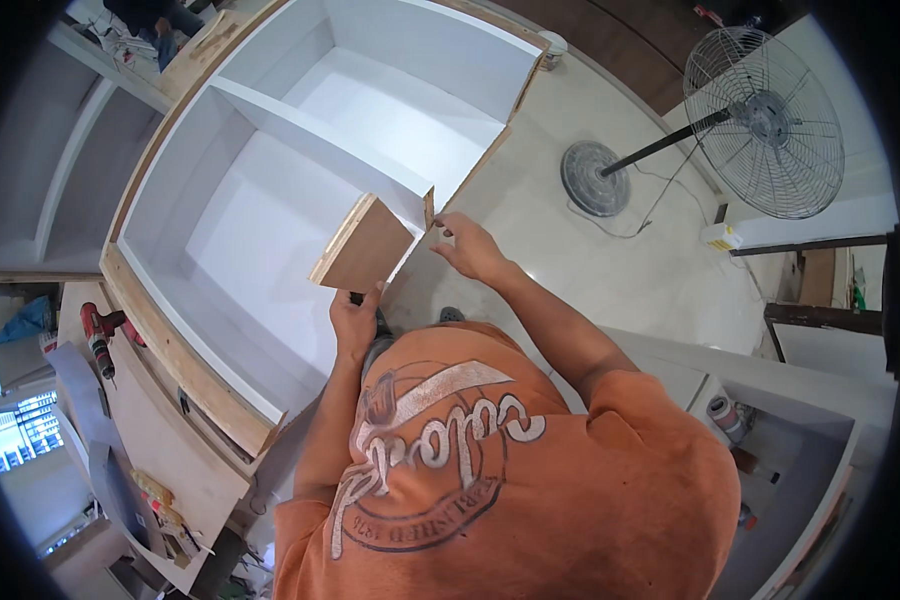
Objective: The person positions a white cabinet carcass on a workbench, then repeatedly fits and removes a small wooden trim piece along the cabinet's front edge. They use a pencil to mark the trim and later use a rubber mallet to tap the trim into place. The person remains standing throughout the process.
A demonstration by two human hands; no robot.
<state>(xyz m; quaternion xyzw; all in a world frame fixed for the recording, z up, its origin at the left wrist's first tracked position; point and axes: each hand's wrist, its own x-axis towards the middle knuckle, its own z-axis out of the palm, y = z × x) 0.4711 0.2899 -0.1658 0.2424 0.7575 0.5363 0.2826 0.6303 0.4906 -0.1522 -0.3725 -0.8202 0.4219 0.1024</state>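
A block of layered plywood [365,247] with a brown face and pale edges is tilted over the front of the white cabinet [315,130]. My left hand [355,322] is closed on its lower end, and a small dark thing shows between the fingers. A narrow brown strip [430,207] stands at the front end of the cabinet's middle divider. Beside it is my right hand [473,250], its index fingertip at the strip's lower part and its thumb apart. Whether that fingertip presses on the strip I cannot make out.
A pedestal fan [765,118] stands at the right, its cord running across the pale floor [530,210]. To the left, a red drill [98,335] lies on a wooden board. A white bucket [553,48] sits by the cabinet's far corner. An open white cabinet [785,500] is at lower right.
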